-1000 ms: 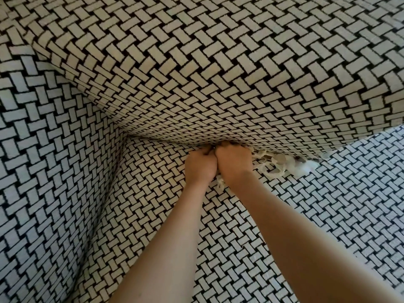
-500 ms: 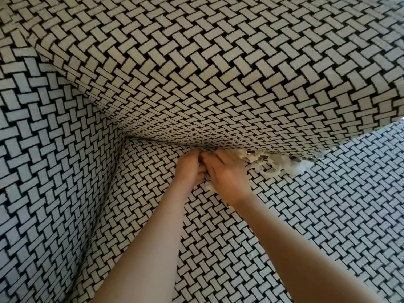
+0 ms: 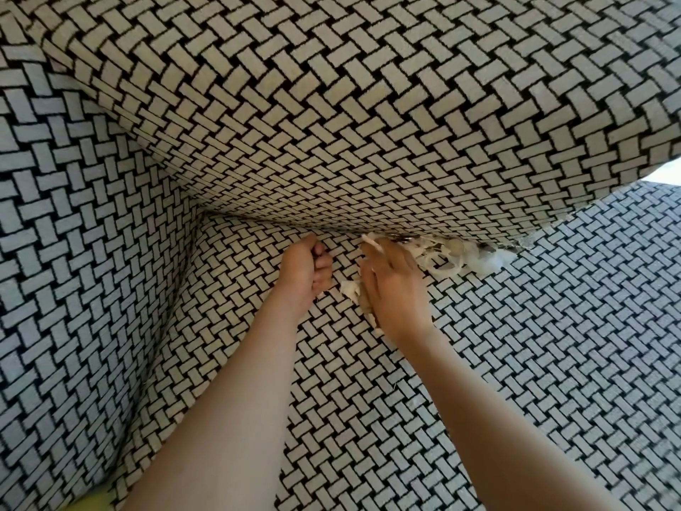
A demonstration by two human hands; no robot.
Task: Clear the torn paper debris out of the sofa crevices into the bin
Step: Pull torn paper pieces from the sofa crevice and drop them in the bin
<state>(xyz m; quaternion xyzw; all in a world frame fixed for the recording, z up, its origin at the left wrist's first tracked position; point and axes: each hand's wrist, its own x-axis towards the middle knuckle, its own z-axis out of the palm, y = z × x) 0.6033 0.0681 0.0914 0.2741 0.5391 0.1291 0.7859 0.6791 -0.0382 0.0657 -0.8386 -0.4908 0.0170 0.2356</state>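
Note:
Torn white paper debris [image 3: 451, 257] is bunched in the crevice between the sofa seat [image 3: 516, 363] and the back cushion [image 3: 368, 142], both in a black-and-cream woven pattern. My right hand [image 3: 392, 293] is just left of that pile, reaching toward the crevice. It holds paper scraps [image 3: 350, 289] that poke out under its palm, and another scrap sits at its fingertips. My left hand [image 3: 306, 271] is a curled fist on the seat beside it, a short gap away; nothing shows inside it. No bin is in view.
The sofa arm [image 3: 73, 289] rises on the left and meets the back cushion in a corner. The back cushion overhangs the crevice. A yellow-green patch [image 3: 88, 503] shows at the bottom left edge. A bright gap [image 3: 667, 175] opens at the right edge.
Both hands have drawn back from the crevice and moved apart. My right hand has shifted right toward the paper pile with scraps in it.

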